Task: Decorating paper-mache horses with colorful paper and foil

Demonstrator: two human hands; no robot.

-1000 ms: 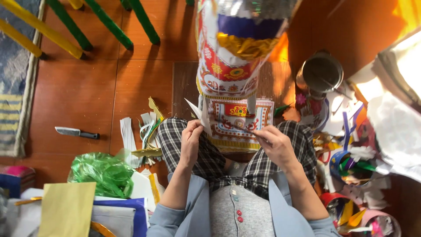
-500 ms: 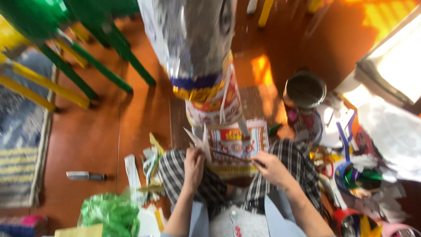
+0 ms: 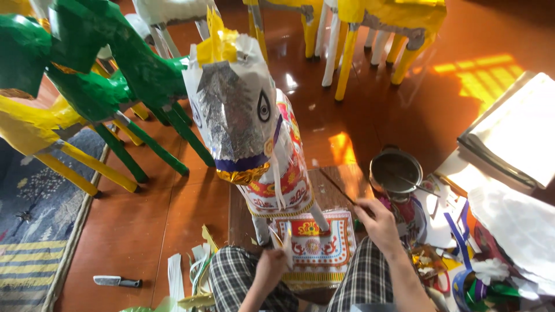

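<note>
Right hand has left the paper (now left hand only), gripping a stick.

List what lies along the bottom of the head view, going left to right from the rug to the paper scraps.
Blue patterned rug → knife on the floor → left hand holding a paper piece → decorated red-and-white paper panel → right hand holding a thin stick → metal pot → coloured paper scraps.
</note>
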